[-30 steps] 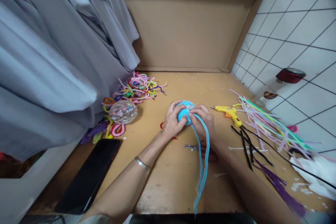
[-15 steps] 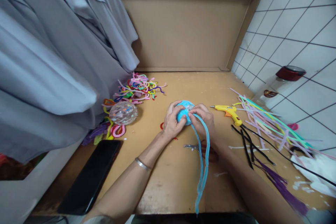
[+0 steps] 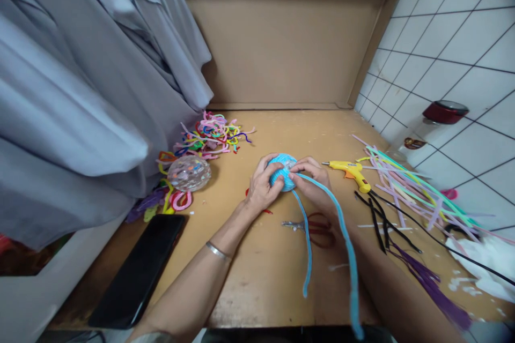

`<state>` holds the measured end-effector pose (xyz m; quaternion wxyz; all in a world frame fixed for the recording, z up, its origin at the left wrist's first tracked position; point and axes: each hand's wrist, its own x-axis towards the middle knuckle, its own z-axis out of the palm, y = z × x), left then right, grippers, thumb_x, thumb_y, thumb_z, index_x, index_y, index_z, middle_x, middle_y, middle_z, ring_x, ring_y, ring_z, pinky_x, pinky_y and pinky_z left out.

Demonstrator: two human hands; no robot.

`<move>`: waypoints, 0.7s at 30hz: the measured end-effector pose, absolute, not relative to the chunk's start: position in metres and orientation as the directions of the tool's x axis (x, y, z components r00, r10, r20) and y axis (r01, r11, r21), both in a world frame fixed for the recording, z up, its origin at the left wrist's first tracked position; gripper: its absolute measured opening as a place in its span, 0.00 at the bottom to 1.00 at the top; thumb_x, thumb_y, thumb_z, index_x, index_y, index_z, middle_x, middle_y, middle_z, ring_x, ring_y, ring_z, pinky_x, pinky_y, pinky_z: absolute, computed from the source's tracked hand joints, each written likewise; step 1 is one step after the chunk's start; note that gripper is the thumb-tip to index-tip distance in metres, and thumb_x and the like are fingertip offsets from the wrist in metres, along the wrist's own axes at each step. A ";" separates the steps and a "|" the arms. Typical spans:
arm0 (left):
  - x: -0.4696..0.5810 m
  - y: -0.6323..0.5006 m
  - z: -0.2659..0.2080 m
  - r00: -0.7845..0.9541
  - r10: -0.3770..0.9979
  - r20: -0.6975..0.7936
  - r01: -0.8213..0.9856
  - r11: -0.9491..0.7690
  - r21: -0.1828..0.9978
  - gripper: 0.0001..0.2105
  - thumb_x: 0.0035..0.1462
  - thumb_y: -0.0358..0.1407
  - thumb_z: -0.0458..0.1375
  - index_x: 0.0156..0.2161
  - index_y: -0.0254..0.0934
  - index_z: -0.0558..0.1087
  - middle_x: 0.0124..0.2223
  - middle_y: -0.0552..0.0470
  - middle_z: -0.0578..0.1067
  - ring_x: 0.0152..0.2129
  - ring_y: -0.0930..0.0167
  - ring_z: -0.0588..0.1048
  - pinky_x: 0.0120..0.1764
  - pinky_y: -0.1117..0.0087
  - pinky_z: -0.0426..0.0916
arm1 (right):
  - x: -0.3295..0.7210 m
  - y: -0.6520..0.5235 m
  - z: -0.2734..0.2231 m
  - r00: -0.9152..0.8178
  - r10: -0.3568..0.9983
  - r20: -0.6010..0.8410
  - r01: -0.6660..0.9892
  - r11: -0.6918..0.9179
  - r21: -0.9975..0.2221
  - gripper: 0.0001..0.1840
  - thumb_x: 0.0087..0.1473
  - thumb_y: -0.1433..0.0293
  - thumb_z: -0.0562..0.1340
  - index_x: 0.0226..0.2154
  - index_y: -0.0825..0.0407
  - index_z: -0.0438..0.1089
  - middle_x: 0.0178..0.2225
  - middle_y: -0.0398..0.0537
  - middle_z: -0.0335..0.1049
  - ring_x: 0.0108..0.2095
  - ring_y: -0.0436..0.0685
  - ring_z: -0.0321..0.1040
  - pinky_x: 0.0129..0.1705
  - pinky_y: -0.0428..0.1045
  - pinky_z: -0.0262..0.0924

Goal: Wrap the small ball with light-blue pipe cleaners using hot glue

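Right now both hands are busy with a round bright-blue piece ribbed with fuzzy cord (image 3: 281, 174), held near the middle of the wooden surface (image 3: 257, 273), a pale clear patch showing on its upper right. From where I stand, the person's left hand (image 3: 263, 185) is curved around its left side, thumb across the near face, while the right hand (image 3: 316, 182) is drawn in narrow, thumb and fingertips pinching a long fuzzy light-blue strand (image 3: 351, 257) at the piece's right edge. That strand arcs over the right wrist and runs down towards the near edge, and a shorter blue strand (image 3: 308, 246) hangs from below the piece, crossing in front of small red-handled metal scissors (image 3: 319, 230). A plain silver bangle (image 3: 218, 251) circles the left forearm. Over to the left sit a clear faceted glass-like dish (image 3: 189, 173), a tangled heap of multicoloured fuzzy stems (image 3: 213, 131) behind it, and a black smartphone (image 3: 137, 270) lying slantwise nearer the person. To the right, a yellow glue gun with an orange trigger (image 3: 350, 172) lies with its nozzle pointing at the right hand, near a loose spread of pastel stems (image 3: 414, 187), some black fuzzy stems (image 3: 376, 225) and a purple tassel-like bundle (image 3: 432, 289)
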<state>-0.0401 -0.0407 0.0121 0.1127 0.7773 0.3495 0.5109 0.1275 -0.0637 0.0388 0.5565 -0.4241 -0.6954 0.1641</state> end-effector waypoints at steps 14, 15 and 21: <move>-0.040 -0.040 0.013 0.243 0.646 0.723 0.413 -0.744 0.526 0.11 0.57 0.35 0.53 0.44 0.37 0.70 0.56 0.42 0.69 0.53 0.63 0.70 0.55 0.58 0.68 | 0.131 -0.060 0.037 0.006 0.794 0.608 0.372 0.563 -0.738 0.02 0.51 0.70 0.65 0.28 0.48 0.74 0.32 0.45 0.70 0.36 0.54 0.70 0.40 0.51 0.67; -0.040 -0.040 0.013 0.245 0.644 0.725 0.408 -0.747 0.525 0.11 0.57 0.34 0.52 0.44 0.37 0.70 0.56 0.41 0.69 0.53 0.63 0.70 0.55 0.58 0.68 | 0.131 -0.060 0.037 0.005 0.797 0.605 0.372 0.560 -0.741 0.02 0.51 0.70 0.65 0.28 0.48 0.74 0.32 0.45 0.70 0.36 0.54 0.70 0.40 0.51 0.67; -0.041 -0.038 0.011 0.254 0.640 0.725 0.398 -0.752 0.525 0.11 0.58 0.35 0.52 0.45 0.37 0.70 0.56 0.41 0.68 0.54 0.63 0.70 0.56 0.57 0.68 | 0.132 -0.063 0.038 -0.077 0.777 0.625 0.414 0.595 -0.689 0.04 0.54 0.70 0.63 0.29 0.48 0.75 0.33 0.46 0.69 0.38 0.55 0.69 0.42 0.52 0.66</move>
